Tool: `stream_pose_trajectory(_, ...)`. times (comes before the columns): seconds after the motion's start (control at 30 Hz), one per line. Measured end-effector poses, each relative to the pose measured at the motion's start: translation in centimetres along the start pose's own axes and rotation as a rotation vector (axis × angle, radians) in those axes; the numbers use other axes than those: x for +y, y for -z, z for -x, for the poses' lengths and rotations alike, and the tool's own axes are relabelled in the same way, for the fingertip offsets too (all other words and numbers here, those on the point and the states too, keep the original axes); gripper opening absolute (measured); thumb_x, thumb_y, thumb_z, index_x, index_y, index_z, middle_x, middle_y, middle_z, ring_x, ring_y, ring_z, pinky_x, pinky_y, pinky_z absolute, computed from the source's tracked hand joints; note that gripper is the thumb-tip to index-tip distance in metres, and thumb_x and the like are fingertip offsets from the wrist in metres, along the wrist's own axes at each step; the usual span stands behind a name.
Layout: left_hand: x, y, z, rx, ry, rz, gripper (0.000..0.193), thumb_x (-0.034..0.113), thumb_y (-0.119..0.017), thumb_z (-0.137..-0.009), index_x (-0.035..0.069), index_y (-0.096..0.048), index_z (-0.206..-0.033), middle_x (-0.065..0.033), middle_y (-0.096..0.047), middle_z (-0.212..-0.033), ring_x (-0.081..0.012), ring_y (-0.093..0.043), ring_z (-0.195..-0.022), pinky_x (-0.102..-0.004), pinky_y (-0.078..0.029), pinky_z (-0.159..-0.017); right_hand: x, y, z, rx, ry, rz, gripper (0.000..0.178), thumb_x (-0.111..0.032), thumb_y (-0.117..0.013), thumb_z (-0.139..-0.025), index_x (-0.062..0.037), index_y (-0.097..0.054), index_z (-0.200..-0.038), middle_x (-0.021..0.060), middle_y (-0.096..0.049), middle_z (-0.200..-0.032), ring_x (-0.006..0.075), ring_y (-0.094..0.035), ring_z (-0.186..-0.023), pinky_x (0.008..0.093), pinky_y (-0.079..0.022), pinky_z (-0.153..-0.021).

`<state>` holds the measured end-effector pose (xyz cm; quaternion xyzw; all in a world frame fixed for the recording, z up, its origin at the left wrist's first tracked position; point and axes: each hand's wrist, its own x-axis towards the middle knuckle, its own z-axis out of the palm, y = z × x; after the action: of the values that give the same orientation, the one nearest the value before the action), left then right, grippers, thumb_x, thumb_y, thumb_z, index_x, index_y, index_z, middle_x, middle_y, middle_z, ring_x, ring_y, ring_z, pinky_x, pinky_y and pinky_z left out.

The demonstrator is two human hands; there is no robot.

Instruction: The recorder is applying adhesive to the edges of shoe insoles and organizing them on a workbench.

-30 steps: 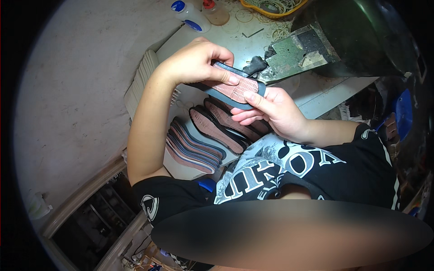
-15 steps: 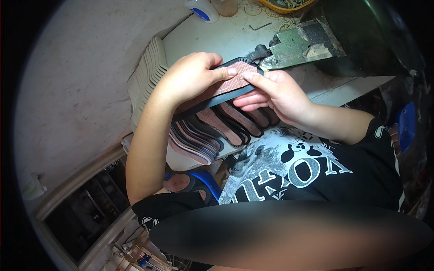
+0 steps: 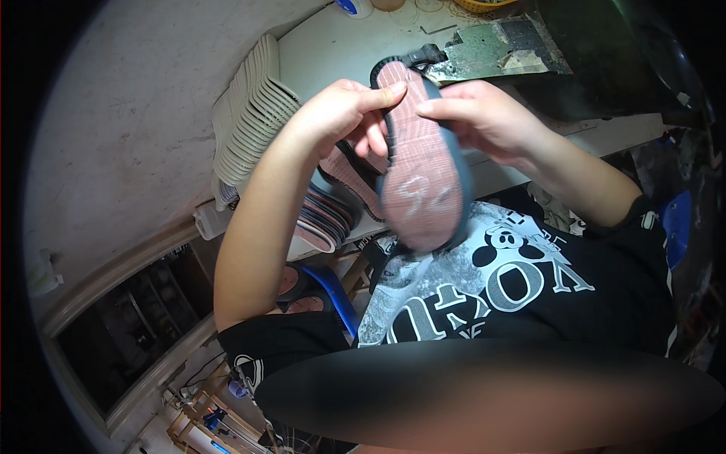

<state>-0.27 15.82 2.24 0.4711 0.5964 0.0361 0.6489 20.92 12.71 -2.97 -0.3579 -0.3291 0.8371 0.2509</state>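
A shoe insole [image 3: 423,174] with a pink cross-lined face, pale handwritten marks and a dark rim points lengthwise toward my body. Its narrow end is beside the dark tip of a machine [image 3: 425,56]; whether they touch, I cannot tell. My left hand [image 3: 352,113] grips the left edge, thumb on the pink face and fingers curled by the rim. My right hand [image 3: 488,117] pinches the other edge with its thumb on top, and its remaining fingers are hidden behind. Beneath my left hand, similar pink insoles [image 3: 344,178] lie partly covered.
A row of stacked cream soles [image 3: 253,113] stands along the wall on the left. The machine's worn green plate [image 3: 491,53] sits on the white table [image 3: 333,49]. A small hex key [image 3: 439,30] lies behind it. Lower left, a blue bin [image 3: 336,295] holds more pink pieces.
The insole has swung from lying slantwise across the table to pointing toward my body, its wide end now near my shirt. Both hands still hold it, with the grip shifted.
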Motion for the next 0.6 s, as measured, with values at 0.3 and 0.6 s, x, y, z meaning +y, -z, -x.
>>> stream_pose_trajectory(0.3,-0.9,1.6,-2.4,0.214,-0.157,-0.211,0.065,0.062,-0.059,-0.083,0.003,-0.06,-0.056,-0.0017,-0.05,-0.047,-0.0098,-0.045,-0.041,-0.0227,-0.034,-0.041,3.9,-0.2,4.2,-0.015,0.059,0.045,0.024,-0.018,-0.068,-0.087,0.0021,-0.068,-0.101,0.0061,-0.069,-0.093,0.0099,-0.062,-0.084,0.0259,-0.049,-0.079)
stream_pose_trajectory(0.6,-2.7,0.6,-2.4,0.234,-0.457,0.215,0.054,0.031,-0.076,-0.077,-0.004,-0.058,-0.114,-0.0116,-0.063,-0.1,-0.0193,-0.058,-0.1,-0.0303,-0.042,-0.093,3.5,-1.1,-1.5,0.068,0.22,-0.051,0.023,-0.022,-0.068,-0.087,0.0002,-0.069,-0.094,0.0055,-0.069,-0.088,0.0088,-0.062,-0.076,0.0241,-0.049,-0.07)
